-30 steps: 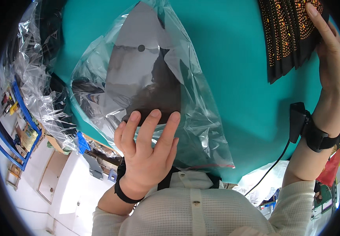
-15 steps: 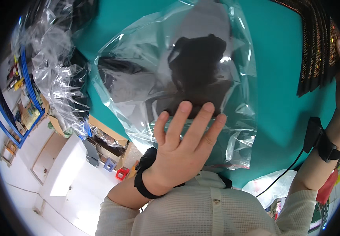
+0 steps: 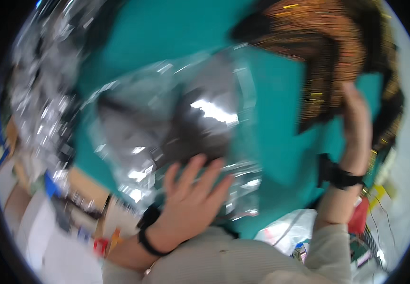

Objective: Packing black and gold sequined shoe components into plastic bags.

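Observation:
A clear plastic bag [image 3: 247,182] lies on the teal table, with a dark, folded fabric-like item [image 3: 167,132] inside. My left hand [image 3: 188,210] rests on the bag's near part, palm down, fingers spread and holding nothing. At the right, my right hand [image 3: 356,128] touches the edge of a black fabric with orange-gold sequins [image 3: 316,61]. Motion blurs this hand and most of its fingers are hidden, so its grip is unclear. A black band [image 3: 342,175] circles the right wrist, and another dark band [image 3: 148,242] circles the left.
A heap of crinkled clear plastic packages [image 3: 48,94] covers the table's left side. Below it stands an open cardboard box [image 3: 89,184]. A white plastic bag [image 3: 288,227] lies near the front edge. More dark, gold-flecked fabric [image 3: 388,111] hangs at the right.
The whole view has shifted to the right, so the bag appears farther left and more of the sequined fabric shows. My left hand stays on the bag, my right at the fabric.

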Demonstrator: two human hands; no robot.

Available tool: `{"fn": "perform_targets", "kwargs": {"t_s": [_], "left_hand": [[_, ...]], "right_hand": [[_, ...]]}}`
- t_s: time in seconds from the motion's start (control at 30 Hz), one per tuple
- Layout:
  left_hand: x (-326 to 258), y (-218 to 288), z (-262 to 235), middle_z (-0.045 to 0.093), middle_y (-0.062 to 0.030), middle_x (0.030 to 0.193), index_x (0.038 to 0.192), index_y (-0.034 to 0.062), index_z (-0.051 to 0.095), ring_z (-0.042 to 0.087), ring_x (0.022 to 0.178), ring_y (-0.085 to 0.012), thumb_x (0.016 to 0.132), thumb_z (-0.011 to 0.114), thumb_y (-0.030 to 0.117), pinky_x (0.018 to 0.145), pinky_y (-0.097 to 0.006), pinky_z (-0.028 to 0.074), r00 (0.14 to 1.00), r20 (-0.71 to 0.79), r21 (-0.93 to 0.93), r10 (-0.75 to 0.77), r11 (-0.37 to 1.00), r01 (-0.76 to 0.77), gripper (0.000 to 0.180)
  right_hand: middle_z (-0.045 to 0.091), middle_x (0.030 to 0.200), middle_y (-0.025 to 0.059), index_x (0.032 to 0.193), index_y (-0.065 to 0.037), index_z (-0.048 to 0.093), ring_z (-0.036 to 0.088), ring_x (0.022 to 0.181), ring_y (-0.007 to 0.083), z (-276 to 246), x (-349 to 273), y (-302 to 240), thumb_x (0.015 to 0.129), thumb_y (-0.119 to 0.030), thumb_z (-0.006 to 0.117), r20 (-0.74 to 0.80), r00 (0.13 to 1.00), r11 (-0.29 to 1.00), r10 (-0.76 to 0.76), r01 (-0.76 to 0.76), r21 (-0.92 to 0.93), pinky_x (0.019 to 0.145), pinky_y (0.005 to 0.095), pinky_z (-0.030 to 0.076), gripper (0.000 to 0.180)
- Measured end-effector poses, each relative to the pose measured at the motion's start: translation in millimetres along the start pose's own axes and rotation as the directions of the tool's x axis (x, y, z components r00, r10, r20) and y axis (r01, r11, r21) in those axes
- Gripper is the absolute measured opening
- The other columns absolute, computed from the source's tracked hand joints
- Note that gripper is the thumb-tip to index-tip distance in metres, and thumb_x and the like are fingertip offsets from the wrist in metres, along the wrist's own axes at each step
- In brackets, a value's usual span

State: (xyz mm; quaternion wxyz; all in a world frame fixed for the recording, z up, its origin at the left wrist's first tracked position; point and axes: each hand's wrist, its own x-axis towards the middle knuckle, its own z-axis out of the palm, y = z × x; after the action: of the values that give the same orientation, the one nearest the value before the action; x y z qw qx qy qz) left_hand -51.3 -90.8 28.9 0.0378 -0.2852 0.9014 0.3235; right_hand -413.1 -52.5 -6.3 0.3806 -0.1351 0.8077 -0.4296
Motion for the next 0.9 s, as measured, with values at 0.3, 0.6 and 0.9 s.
{"fn": "perform_targets", "kwargs": {"t_s": [0.3,0.6,0.9], "left_hand": [[12,6,-27,0.049,-0.0183,0.123,0.110,0.0040,0.058,0.041,0.115,-0.0387,0.078,0.059,0.011,0.093,-0.050,0.031,0.989,-0.071,0.060,0.133,0.990,-0.129,0.033],[-15,-6,-18,0.047,-0.0171,0.125,0.108,0.0090,0.060,0.040,0.119,-0.0384,0.069,0.064,0.009,0.092,-0.053,0.033,0.986,-0.164,0.017,-0.002,1.000,0.005,0.040],[-23,-2,9,0.044,-0.0113,0.131,0.114,0.0141,0.060,0.036,0.125,-0.0329,0.071,0.064,0.009,0.097,-0.048,0.033,0.973,-0.205,0.036,-0.109,0.992,0.119,0.043]], "right_hand": [[0.060,0.102,0.0097,0.118,0.003,0.053,0.057,0.087,0.0158,-82,12,-31,0.080,-0.043,0.066,-0.071,0.991,0.994,0.111,-0.112,-0.019,0.072,0.0287,0.046,0.061],[0.058,0.090,0.0099,0.103,-0.002,0.059,0.056,0.076,0.0206,-203,86,11,0.079,-0.037,0.067,-0.555,0.828,0.987,0.076,0.018,0.162,0.068,0.0328,0.049,0.043],[0.055,0.095,0.0056,0.109,-0.004,0.054,0.050,0.084,0.0184,14,31,-85,0.089,-0.035,0.055,-0.216,0.969,0.989,0.117,-0.093,0.117,0.079,0.0316,0.042,0.037]]}}
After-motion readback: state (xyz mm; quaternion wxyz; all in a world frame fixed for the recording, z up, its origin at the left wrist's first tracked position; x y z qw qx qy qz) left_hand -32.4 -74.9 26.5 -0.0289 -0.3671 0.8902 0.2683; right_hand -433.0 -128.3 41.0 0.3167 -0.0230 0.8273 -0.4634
